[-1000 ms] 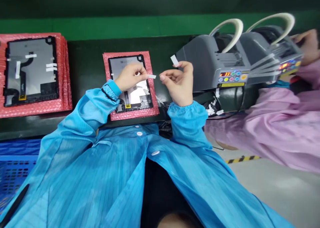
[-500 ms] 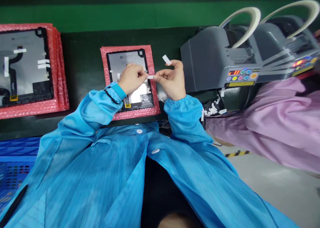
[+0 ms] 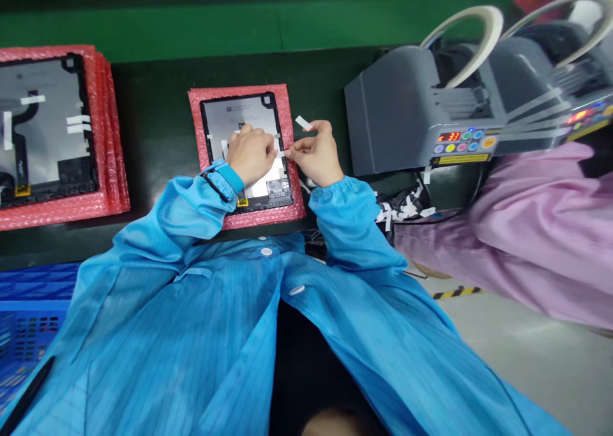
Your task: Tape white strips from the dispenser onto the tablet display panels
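Observation:
A tablet screen panel (image 3: 218,112) with a grey back and black frame lies on a pink bubble-wrap sheet (image 3: 290,120). Over the panel, my left hand (image 3: 252,155) is closed, its thumb and finger at one end of a short white tape strip (image 3: 281,154). The other end is pinched between the thumb and finger of my right hand (image 3: 317,157), at the panel's right edge. A second white tape strip (image 3: 302,123) sticks to a raised finger of that hand. My left hand covers the panel's middle.
At left, a stack of bubble-wrap sheets (image 3: 112,168) carries another taped panel (image 3: 48,129). Two grey tape dispensers (image 3: 393,113) stand at right, with tape scraps (image 3: 407,209) below. A person's pink sleeve (image 3: 531,212) is beyond. A blue crate (image 3: 33,305) sits lower left.
Both hands have brought the short strip down and left to the panel's right edge. My right hand has moved left with the second strip still on its finger.

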The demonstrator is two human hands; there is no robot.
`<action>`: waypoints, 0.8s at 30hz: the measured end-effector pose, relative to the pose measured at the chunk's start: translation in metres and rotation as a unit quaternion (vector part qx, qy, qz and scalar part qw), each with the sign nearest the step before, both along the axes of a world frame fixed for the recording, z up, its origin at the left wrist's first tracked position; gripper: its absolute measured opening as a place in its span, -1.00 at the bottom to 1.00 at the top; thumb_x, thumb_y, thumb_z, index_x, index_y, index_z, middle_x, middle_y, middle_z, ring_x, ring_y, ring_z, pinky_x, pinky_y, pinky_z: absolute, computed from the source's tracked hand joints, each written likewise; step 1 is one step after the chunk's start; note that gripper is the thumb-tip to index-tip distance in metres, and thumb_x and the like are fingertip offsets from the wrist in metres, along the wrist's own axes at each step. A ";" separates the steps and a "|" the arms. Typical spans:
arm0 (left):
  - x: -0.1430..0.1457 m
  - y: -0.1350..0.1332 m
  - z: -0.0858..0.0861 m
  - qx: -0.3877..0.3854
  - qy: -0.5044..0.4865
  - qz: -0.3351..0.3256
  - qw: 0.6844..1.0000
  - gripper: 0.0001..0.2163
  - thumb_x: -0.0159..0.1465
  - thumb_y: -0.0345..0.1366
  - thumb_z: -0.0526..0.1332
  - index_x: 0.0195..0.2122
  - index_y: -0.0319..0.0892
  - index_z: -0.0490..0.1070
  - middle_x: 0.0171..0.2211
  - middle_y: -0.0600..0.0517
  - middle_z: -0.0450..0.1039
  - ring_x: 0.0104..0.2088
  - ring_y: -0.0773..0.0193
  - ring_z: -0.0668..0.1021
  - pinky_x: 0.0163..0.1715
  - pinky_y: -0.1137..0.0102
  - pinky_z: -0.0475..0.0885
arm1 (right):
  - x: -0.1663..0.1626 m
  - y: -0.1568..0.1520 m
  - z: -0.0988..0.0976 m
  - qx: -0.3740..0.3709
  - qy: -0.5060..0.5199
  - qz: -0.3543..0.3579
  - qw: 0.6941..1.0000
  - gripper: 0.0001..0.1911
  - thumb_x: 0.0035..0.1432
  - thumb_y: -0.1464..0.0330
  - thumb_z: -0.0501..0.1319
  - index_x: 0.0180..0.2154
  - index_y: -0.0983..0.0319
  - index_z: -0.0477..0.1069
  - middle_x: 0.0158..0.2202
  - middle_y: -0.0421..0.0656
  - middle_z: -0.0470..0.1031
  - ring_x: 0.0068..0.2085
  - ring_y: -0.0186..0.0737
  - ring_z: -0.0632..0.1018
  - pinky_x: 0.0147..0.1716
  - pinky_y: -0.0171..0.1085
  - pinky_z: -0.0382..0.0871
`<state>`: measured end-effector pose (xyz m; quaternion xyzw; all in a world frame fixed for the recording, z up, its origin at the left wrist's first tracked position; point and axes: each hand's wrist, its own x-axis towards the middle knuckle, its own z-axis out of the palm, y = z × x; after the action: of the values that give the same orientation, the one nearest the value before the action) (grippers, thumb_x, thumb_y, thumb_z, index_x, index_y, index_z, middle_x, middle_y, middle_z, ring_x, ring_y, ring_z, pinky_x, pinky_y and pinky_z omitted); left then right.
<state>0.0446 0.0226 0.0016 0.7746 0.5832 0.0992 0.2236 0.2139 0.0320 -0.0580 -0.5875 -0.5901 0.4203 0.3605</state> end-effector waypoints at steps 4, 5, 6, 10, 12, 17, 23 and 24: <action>0.001 -0.001 0.003 -0.003 0.006 -0.004 1.000 -0.83 0.29 -0.30 0.14 -0.38 -0.19 0.49 -0.22 -0.13 0.51 0.04 -0.09 0.41 0.02 0.02 0.30 | 0.001 0.002 0.001 0.004 -0.007 0.012 1.000 -0.40 0.01 0.23 0.37 -0.03 0.13 0.07 -0.33 -0.25 0.50 -0.46 -0.36 0.48 -0.36 -0.21 0.43; 0.001 -0.001 0.002 -0.002 0.006 -0.006 1.000 -0.83 0.29 -0.31 0.14 -0.38 -0.19 0.49 -0.22 -0.13 0.51 0.04 -0.10 0.41 0.02 0.02 0.30 | 0.001 0.002 0.001 0.007 -0.009 0.013 1.000 -0.41 0.01 0.21 0.37 -0.04 0.12 0.08 -0.32 -0.24 0.50 -0.46 -0.36 0.47 -0.36 -0.21 0.43; 0.001 -0.001 0.001 0.000 0.005 -0.008 1.000 -0.84 0.28 -0.32 0.14 -0.38 -0.19 0.48 -0.23 -0.13 0.50 0.04 -0.10 0.41 0.02 0.02 0.30 | 0.001 0.003 0.001 0.008 -0.012 0.013 1.000 -0.42 0.01 0.21 0.38 -0.06 0.13 0.09 -0.31 -0.23 0.50 -0.46 -0.36 0.47 -0.36 -0.22 0.43; 0.000 0.003 -0.010 0.027 -0.013 -0.010 1.000 -0.89 0.24 -0.33 0.19 -0.42 -0.17 0.46 -0.26 -0.13 0.49 0.03 -0.12 0.40 0.02 0.03 0.29 | 0.001 0.008 -0.002 0.003 -0.010 0.011 1.000 -0.43 -0.03 0.21 0.41 -0.10 0.14 0.13 -0.30 -0.19 0.49 -0.42 -0.33 0.47 -0.37 -0.21 0.42; -0.001 0.005 -0.017 0.044 -0.027 -0.011 0.999 -0.90 0.22 -0.29 0.24 -0.42 -0.16 0.44 -0.26 -0.13 0.49 0.04 -0.14 0.40 0.02 0.05 0.29 | 0.004 0.011 -0.005 0.006 0.003 0.018 1.000 -0.40 -0.07 0.21 0.45 -0.11 0.14 0.15 -0.33 -0.20 0.47 -0.40 -0.31 0.47 -0.37 -0.21 0.43; -0.012 0.011 -0.019 0.061 -0.040 0.007 0.997 -0.85 0.25 -0.20 0.28 -0.32 -0.17 0.43 -0.19 -0.13 0.48 0.07 -0.13 0.38 0.03 0.04 0.27 | 0.018 0.012 -0.002 0.015 0.004 0.025 1.000 -0.45 -0.08 0.14 0.46 -0.19 0.15 0.18 -0.45 -0.30 0.32 -0.46 -0.38 0.39 -0.44 -0.28 0.37; -0.025 0.027 -0.004 0.063 -0.109 -0.014 0.992 -0.83 0.37 -0.15 0.14 -0.27 -0.08 0.44 -0.24 -0.01 0.50 -0.08 0.10 0.44 0.03 0.15 0.26 | 0.011 -0.001 0.030 -0.011 0.043 0.098 0.994 -0.65 0.17 0.06 0.24 -0.35 0.17 0.22 -0.51 -0.29 0.21 -0.47 -0.39 0.29 -0.44 -0.30 0.28; -0.025 0.029 -0.003 0.063 -0.117 -0.030 0.991 -0.82 0.37 -0.14 0.14 -0.28 -0.08 0.44 -0.26 -0.01 0.50 -0.09 0.11 0.45 0.02 0.16 0.27 | 0.008 -0.003 0.035 -0.009 0.046 0.112 0.993 -0.63 0.16 0.03 0.24 -0.37 0.17 0.23 -0.52 -0.29 0.21 -0.47 -0.39 0.29 -0.44 -0.30 0.27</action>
<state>0.0193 0.0516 -0.0012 0.7875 0.5217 0.2192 0.2442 0.2217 0.0290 -0.0234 -0.5016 -0.6310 0.4895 0.3325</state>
